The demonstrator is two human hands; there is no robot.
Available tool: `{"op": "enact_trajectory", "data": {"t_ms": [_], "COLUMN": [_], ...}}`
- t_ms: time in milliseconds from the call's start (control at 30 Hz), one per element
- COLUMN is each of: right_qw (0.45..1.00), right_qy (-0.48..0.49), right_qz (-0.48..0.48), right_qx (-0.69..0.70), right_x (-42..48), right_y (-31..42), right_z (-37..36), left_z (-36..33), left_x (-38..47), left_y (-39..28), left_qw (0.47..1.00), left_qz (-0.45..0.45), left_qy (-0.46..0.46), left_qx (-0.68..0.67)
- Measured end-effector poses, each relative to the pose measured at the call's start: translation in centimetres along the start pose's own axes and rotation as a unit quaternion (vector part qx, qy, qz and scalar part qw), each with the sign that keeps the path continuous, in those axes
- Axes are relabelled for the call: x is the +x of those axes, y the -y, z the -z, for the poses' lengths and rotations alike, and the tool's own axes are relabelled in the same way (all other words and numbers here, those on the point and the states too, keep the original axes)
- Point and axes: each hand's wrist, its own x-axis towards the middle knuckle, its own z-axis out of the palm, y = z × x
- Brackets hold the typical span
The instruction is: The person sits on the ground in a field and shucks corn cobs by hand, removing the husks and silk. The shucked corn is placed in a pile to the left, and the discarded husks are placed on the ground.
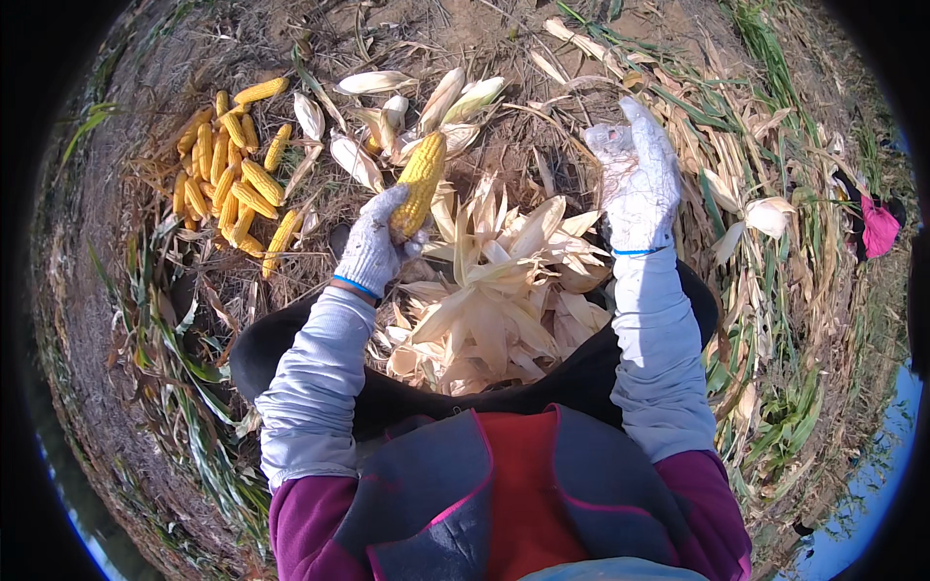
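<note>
My left hand (379,224), in a white knitted glove with a blue cuff edge, grips a husked yellow corn cob (421,181) by its lower end. The cob tilts up and to the right. My right hand (638,178), gloved the same way, is raised on the right with nothing visible in it; brown corn silk clings to the glove. Between my legs lies a heap of pale stripped husks (494,305). Several ears still in their husks (439,102) lie on the ground beyond my left hand. A pile of bare yellow cobs (225,163) sits farther left.
Dry corn stalks and leaves (755,290) cover the ground along the right side, with an opened husk (766,216) on them. Green and dry leaves (196,378) lie to the left. A pink cloth-like item (878,226) is at the far right. My bent legs (290,341) frame the husk heap.
</note>
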Motion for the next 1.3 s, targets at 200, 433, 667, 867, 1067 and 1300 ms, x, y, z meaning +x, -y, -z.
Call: {"op": "enact_trajectory", "data": {"t_ms": [200,433,667,867,1067,1300], "right_qw": [0.998,0.990,0.974,0.954,0.947,0.954], "right_qy": [0.044,0.035,0.010,0.014,0.033,0.034], "right_qz": [-0.035,-0.085,-0.107,-0.128,-0.136,-0.157], "right_qx": [-0.029,-0.109,-0.199,-0.272,-0.289,-0.254], "right_x": [-1.0,-2.6,-2.7,-2.9,-2.9,-2.7], "right_y": [0.4,0.9,0.4,-0.7,-2.3,-3.1], "right_z": [-1.0,-2.1,-2.5,-3.2,-3.7,-4.0], "left_z": [7.9,10.7,11.0,7.1,7.0,15.9], "left_x": [7.2,14.1,19.5,22.4,22.8,24.9], "left_y": [-7.5,1.7,4.7,10.8,15.9,9.2], "left_qw": [0.911,0.689,0.510,0.552,0.766,0.796], "left_qz": [-0.349,-0.157,-0.066,0.115,-0.003,-0.011], "left_qy": [-0.203,-0.193,-0.110,0.000,0.133,-0.322], "left_qx": [-0.080,0.681,0.851,0.826,0.628,0.512]}}
